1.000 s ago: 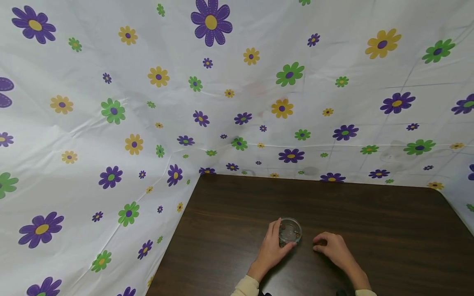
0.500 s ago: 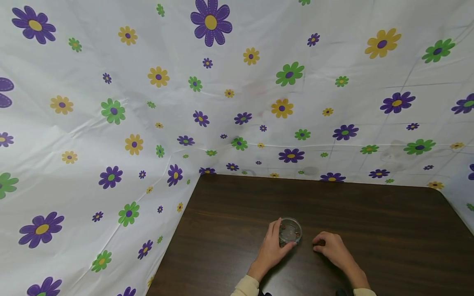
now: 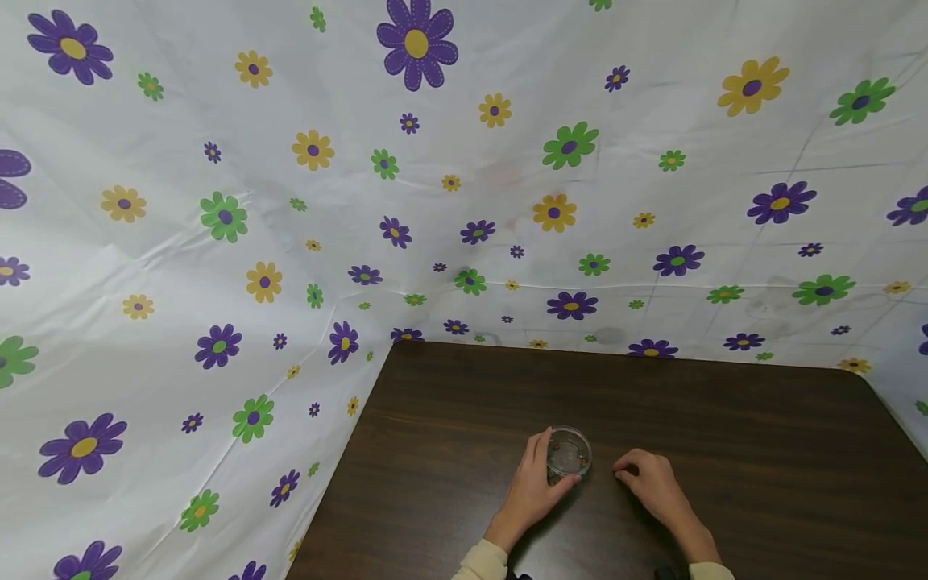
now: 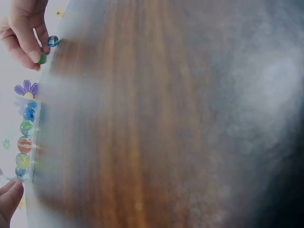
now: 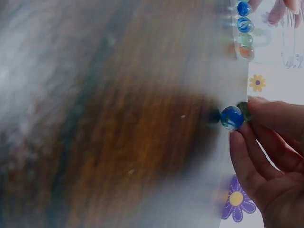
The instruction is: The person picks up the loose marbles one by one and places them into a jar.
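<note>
A round clear glass container (image 3: 569,453) stands on the dark wooden table. My left hand (image 3: 531,486) grips its left and near sides, thumb at the front. Several marbles lie along its bottom, among them a red-orange marble (image 4: 24,144) and a blue marble (image 5: 245,24). To the right of the container, my right hand (image 3: 655,486) is low over the tabletop. Its thumb and fingertips pinch a green marble (image 4: 42,58), partly hidden in the right wrist view. Close beside that, at the fingertips, is a blue-and-white marble (image 5: 232,118) on the table.
The brown table (image 3: 464,403) runs back to a white flowered sheet (image 3: 507,161), which hangs behind it and along the left side. In both wrist views the tabletop fills most of the frame, blurred and shiny.
The right hand has shifted very slightly up, and its thumb and forefinger look closer together. The left hand and the glass container have stayed in place.
</note>
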`<action>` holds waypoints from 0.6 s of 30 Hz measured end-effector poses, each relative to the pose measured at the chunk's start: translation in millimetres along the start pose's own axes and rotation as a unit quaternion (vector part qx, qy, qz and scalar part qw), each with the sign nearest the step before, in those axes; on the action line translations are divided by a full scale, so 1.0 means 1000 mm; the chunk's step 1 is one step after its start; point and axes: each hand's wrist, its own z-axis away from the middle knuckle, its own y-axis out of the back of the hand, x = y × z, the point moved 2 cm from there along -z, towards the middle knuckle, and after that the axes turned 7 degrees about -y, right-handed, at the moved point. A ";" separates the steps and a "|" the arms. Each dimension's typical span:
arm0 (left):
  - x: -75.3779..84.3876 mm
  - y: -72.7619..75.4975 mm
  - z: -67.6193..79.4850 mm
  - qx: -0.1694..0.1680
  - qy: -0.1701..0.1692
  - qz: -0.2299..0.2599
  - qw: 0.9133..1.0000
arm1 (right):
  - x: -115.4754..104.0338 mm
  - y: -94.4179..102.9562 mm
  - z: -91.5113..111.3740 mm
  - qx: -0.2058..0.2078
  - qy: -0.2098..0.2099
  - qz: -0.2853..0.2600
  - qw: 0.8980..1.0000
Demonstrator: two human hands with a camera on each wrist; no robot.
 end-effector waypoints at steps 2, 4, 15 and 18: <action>0.001 0.000 -0.001 0.002 -0.002 -0.001 1.000 | -0.001 0.002 -0.001 0.023 -0.004 -0.007 1.000; 0.001 0.000 -0.001 0.006 -0.006 -0.004 1.000 | -0.004 0.004 0.000 0.053 -0.005 -0.021 0.998; 0.000 0.000 -0.001 0.007 -0.010 -0.009 1.000 | -0.024 0.002 0.000 0.181 -0.045 -0.072 0.980; 0.000 -0.001 -0.001 0.006 -0.010 -0.011 1.000 | -0.026 0.002 -0.001 0.183 -0.076 -0.090 0.976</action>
